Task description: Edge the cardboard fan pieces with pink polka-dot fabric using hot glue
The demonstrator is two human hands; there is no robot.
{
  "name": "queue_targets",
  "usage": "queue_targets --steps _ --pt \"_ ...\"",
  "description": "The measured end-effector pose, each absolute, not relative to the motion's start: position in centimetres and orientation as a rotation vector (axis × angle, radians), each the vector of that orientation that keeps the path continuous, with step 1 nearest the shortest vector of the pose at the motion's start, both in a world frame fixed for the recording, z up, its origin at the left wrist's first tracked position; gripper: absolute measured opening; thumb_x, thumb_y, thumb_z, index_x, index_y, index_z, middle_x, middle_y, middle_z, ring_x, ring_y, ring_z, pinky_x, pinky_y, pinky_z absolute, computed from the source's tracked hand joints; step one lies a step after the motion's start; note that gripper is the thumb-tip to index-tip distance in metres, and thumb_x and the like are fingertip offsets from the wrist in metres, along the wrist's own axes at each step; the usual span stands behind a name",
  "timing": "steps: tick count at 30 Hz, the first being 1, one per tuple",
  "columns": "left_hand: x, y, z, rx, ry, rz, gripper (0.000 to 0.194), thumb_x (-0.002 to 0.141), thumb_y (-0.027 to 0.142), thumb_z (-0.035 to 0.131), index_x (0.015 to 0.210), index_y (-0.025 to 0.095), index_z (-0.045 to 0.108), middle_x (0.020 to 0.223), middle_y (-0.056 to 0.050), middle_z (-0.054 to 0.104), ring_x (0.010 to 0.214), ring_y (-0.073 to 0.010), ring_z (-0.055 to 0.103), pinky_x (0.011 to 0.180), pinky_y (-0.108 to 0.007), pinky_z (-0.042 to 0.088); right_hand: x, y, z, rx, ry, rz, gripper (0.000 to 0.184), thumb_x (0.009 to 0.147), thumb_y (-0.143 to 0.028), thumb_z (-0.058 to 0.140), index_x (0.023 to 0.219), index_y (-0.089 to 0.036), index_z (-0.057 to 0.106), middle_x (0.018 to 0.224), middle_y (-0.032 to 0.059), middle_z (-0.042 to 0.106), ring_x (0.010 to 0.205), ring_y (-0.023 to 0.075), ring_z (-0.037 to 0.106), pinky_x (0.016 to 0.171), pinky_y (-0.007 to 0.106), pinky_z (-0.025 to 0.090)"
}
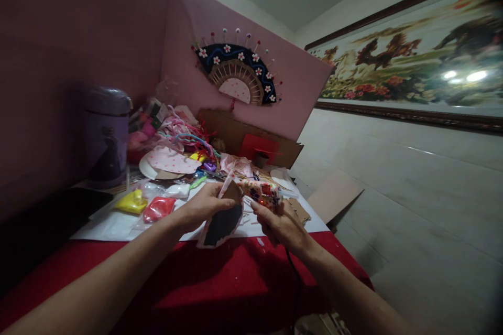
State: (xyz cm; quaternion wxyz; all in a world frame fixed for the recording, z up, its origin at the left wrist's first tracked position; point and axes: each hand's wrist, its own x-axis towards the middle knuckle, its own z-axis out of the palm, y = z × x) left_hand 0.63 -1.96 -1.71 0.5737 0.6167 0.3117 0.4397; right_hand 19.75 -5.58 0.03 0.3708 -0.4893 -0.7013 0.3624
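My left hand [204, 205] is closed on a cardboard piece [225, 225], dark on its face, with pale pink polka-dot fabric folded over its edges. It is held tilted above the front edge of the white sheet. A flower-patterned glue gun [262, 193] with a small glowing red light is gripped in my right hand [279, 219]. Its front end points left, close to the top of the cardboard piece; whether they touch I cannot tell. A black cord [293, 272] hangs below my right hand. My right-hand fingers partly hide the glue gun's handle.
A white sheet [102, 230] lies on a red tablecloth [188, 282]. Yellow clay [131, 202] and red clay [158, 209] in bags lie left, near a purple canister [106, 141]. Pipe cleaners [184, 133] pile up behind. A decorated fan [239, 70] hangs on the pink panel.
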Motion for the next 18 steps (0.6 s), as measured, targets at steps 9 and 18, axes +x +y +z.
queue_targets --steps 9,18 --pt "0.65 -2.03 -1.67 1.448 0.728 1.005 0.019 0.063 0.023 0.065 0.078 0.012 0.063 0.065 -0.002 0.062 0.055 -0.0134 0.055 0.055 -0.026 0.039 19.17 -5.70 0.27 -1.271 -1.763 0.947 0.046 0.080 -0.055 0.052 0.054 -0.018 0.044 0.040 -0.0062 0.040 0.030 0.0060 0.036 0.029 0.018 0.029" --pt "0.62 -2.04 -1.55 1.473 0.744 1.022 0.020 0.062 0.025 0.065 0.077 0.012 0.062 0.066 -0.002 0.061 0.056 -0.0132 0.054 0.055 -0.026 0.038 19.63 -5.58 0.07 -1.259 -1.795 0.900 0.046 0.081 -0.053 0.051 0.052 -0.018 0.045 0.040 -0.0044 0.041 0.036 0.0067 0.036 0.035 0.020 0.028"
